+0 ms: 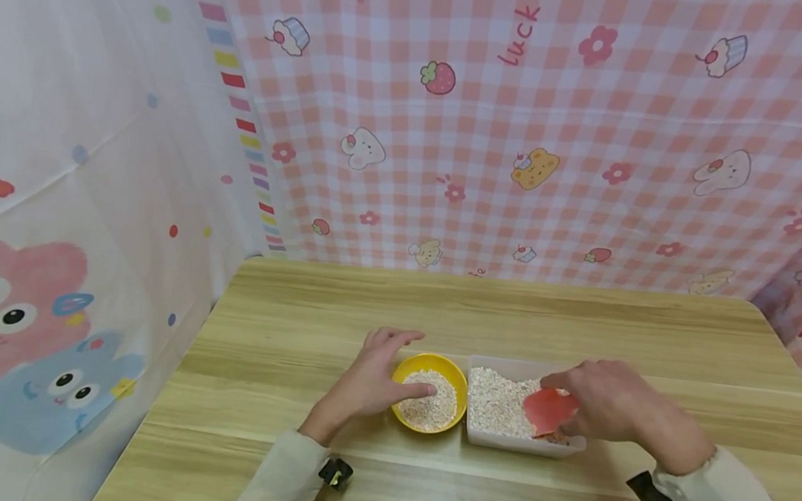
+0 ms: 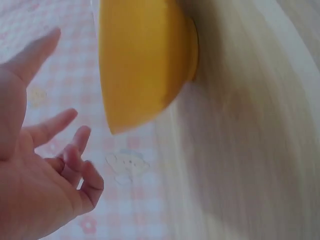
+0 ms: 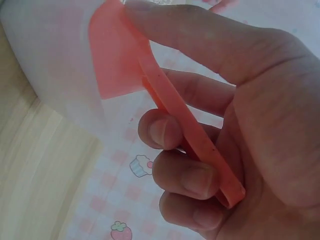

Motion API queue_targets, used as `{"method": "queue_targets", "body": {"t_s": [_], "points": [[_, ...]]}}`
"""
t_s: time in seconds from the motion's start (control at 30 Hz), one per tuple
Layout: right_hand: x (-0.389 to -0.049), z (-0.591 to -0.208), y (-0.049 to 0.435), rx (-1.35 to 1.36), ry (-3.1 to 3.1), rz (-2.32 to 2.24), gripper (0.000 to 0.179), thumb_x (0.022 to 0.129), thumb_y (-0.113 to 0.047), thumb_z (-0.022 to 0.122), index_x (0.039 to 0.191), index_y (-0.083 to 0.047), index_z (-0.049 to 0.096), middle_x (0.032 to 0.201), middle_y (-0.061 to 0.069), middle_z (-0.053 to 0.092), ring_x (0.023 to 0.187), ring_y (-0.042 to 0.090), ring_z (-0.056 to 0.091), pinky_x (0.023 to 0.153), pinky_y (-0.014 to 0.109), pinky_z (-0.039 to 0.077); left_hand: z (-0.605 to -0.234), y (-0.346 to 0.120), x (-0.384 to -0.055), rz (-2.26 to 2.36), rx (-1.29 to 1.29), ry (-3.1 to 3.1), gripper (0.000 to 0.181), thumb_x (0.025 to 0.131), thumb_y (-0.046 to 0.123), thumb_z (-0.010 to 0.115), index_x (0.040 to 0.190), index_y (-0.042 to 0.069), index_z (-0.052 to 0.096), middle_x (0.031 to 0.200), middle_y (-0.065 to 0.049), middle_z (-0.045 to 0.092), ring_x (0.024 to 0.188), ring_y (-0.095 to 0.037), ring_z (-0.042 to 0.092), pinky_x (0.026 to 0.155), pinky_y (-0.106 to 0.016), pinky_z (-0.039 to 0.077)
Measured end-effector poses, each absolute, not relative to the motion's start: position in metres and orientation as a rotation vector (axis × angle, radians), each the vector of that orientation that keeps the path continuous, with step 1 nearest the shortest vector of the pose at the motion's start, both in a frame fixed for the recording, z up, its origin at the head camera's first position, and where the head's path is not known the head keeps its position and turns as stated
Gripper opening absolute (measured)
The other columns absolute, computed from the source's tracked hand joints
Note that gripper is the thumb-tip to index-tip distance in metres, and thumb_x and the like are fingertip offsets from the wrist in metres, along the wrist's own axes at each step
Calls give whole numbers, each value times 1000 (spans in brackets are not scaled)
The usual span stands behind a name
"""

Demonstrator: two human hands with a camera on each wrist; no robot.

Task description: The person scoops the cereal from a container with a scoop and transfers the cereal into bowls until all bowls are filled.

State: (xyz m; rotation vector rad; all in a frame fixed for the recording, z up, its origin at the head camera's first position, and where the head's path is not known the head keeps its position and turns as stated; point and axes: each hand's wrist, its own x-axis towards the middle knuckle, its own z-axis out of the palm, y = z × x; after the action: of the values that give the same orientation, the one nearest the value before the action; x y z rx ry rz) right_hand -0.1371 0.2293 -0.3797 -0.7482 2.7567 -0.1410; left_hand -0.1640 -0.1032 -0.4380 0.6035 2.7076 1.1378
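Observation:
My right hand (image 1: pixel 603 400) grips a pinkish-red scoop (image 1: pixel 549 411) over the right part of a white plastic tub (image 1: pixel 523 444) of oat flakes (image 1: pixel 495 401). In the right wrist view several fingers curl round the scoop's handle (image 3: pixel 187 127), and the thumb lies along its head. Left of the tub stands a yellow bowl (image 1: pixel 465 379), partly filled with the same flakes. My left hand (image 1: pixel 380 373) hovers at the bowl's left side, thumb above the flakes. In the left wrist view its fingers are spread loosely, apart from the bowl (image 2: pixel 140 65).
The wooden table (image 1: pixel 314 299) carries the bowl and tub side by side, almost touching. Behind it hangs a pink checked cloth (image 1: pixel 489 194) with printed figures. A white printed cloth (image 1: pixel 119 184) hangs at the left. Each sleeve has a small black device (image 1: pixel 336 473) at the wrist.

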Motion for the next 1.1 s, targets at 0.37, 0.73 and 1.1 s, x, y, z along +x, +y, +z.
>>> {"method": "queue_targets", "body": {"t_s": [0.37,0.73,1.1], "points": [[-140,-389,239,-743,2718,-289,53,71,-35,87,119,-17,71,87,-10,67,71,8,51,63,31,46,-429,-69,-155,1201,726,2474,75,83,33,81,144,4,48,80,9,63,54,-7,47,51,-19,40],[-141,-395,242,-821,2686,-378,58,74,-44,84,122,-16,69,82,-14,61,69,7,46,61,27,38,-430,-47,-151,1133,758,2369,111,74,35,88,158,8,20,76,13,63,60,-4,51,62,-19,45],[-144,-400,239,-933,2678,-418,52,79,-37,80,124,-14,69,85,-16,62,67,4,44,61,24,35,-433,-39,-155,1048,723,2384,115,73,34,89,159,10,16,75,12,61,63,-5,53,65,-19,45]]}}
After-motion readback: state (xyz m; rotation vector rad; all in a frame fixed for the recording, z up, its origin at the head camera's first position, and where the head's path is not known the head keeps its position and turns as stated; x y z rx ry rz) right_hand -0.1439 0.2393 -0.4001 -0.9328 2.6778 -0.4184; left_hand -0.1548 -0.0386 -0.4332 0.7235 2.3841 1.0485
